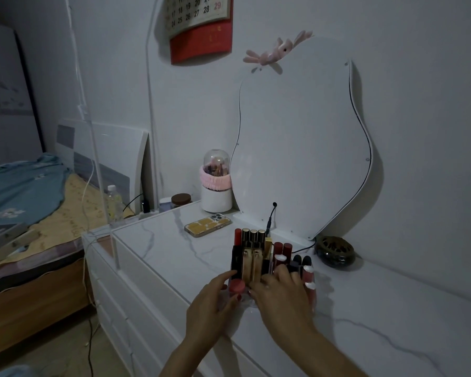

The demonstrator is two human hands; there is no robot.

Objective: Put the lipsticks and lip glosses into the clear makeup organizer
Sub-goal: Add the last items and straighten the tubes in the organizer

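Left hand [215, 303] we see pinching a red round cap [237, 286]; right hand [283, 292] lies flat on the organizer [312, 300], its grip unclear.

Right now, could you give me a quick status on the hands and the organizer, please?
Left hand at a red round cap, grip unclear. Right hand resting over clear organizer front. Lipsticks standing upright inside. Nothing blocking.

The tabletop [365, 336] looks like smooth, glossy white marble with thin grey veins. The organizer [314, 296] is clear glossy plastic; several lipsticks [252, 263] in it have shiny gold metallic cases beside matt black ones, and the lip glosses [309, 278] are translucent red with white caps. A fluffy pink cloth band [215, 180] wraps a container with a clear dome.
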